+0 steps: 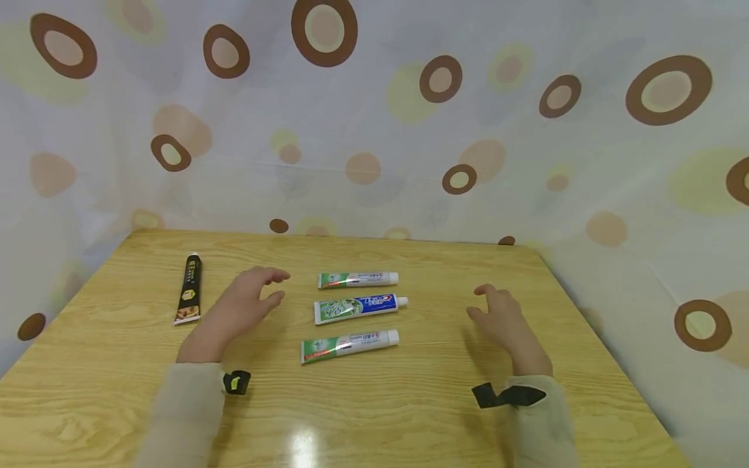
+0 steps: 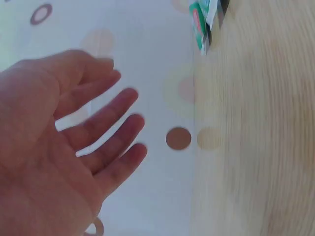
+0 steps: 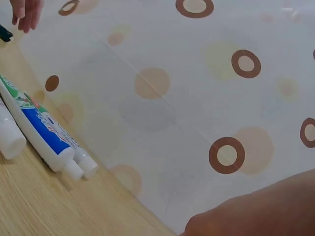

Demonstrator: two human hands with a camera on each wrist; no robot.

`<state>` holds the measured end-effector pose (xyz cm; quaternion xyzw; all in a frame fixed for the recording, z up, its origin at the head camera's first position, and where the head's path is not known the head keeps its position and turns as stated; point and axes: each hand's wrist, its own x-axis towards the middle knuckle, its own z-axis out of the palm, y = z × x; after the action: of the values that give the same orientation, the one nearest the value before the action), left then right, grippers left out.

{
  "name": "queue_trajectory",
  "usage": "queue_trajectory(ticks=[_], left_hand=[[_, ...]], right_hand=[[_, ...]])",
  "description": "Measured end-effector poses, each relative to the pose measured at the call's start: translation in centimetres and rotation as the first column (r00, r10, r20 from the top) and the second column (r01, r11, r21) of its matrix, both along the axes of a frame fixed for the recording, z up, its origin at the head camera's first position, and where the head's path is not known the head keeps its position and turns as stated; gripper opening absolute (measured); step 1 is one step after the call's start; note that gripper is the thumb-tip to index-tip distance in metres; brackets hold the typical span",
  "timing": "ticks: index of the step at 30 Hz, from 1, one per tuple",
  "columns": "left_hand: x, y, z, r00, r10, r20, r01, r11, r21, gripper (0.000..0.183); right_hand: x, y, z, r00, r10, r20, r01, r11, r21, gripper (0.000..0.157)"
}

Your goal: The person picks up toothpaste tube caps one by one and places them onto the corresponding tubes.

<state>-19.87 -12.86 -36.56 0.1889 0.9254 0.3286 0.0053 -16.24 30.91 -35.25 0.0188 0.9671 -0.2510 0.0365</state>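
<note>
My left hand [image 1: 236, 312] hovers above the table between a black toothpaste tube [image 1: 189, 290] on its left and three other tubes on its right. Its fingers are relaxed and slightly bent, with nothing in them, as the left wrist view also shows. On the right, my right hand [image 1: 503, 322] hangs over the wood with loosely bent fingers and holds nothing. Stacked in a column lie a green-and-white toothpaste tube [image 1: 358, 279], a blue-and-green toothpaste tube [image 1: 358, 308] and a second green-and-white toothpaste tube [image 1: 351, 346]. Their caps point right, toward my right hand.
The wooden table [image 1: 363, 409] has its far edge against a white curtain [image 1: 363, 97] with brown and beige spots, which also runs along both sides. The black tube stands apart near the left side, its cap toward the far edge.
</note>
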Motion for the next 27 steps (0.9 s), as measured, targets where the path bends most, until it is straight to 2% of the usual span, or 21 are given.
queue_trajectory(ticks=[3, 6, 10, 14, 17, 20, 23, 27], left_hand=[[0.0, -2.0, 0.0, 0.993, 0.115, -0.026, -0.115, 0.993, 0.007, 0.039], [0.0, -4.3, -0.3, 0.968, 0.250, -0.031, -0.249, 0.968, 0.025, 0.043], [0.3, -7.3, -1.2, 0.905, 0.425, 0.003, -0.425, 0.904, 0.043, 0.050], [0.5, -9.2, -1.9, 0.843, 0.533, 0.068, -0.536, 0.844, 0.024, 0.058], [0.5, -9.9, -2.4, 0.816, 0.567, 0.115, -0.571, 0.821, -0.002, 0.063], [0.4, -10.2, -2.9, 0.802, 0.577, 0.151, -0.580, 0.814, -0.033, 0.065], [0.2, -10.4, -3.3, 0.798, 0.571, 0.193, -0.570, 0.819, -0.065, 0.066], [-0.1, -10.6, -3.5, 0.804, 0.546, 0.236, -0.538, 0.837, -0.105, 0.065]], right_hand=[[0.1, 0.7, -0.1, 0.998, -0.028, 0.059, 0.025, 0.998, 0.051, 0.053], [0.2, 1.2, -0.2, 0.991, -0.061, 0.118, 0.052, 0.996, 0.077, 0.057], [0.3, 1.7, -0.2, 0.979, -0.088, 0.186, 0.069, 0.992, 0.106, 0.061], [0.7, 2.1, -0.1, 0.965, -0.104, 0.241, 0.073, 0.988, 0.137, 0.058], [1.2, 2.2, -0.1, 0.958, -0.109, 0.264, 0.073, 0.987, 0.143, 0.047], [1.5, 2.2, -0.2, 0.958, -0.105, 0.266, 0.071, 0.988, 0.135, 0.037], [1.6, 2.2, -0.3, 0.961, -0.104, 0.257, 0.070, 0.988, 0.135, 0.041], [1.2, 2.1, -0.6, 0.965, -0.088, 0.248, 0.061, 0.991, 0.115, 0.055]])
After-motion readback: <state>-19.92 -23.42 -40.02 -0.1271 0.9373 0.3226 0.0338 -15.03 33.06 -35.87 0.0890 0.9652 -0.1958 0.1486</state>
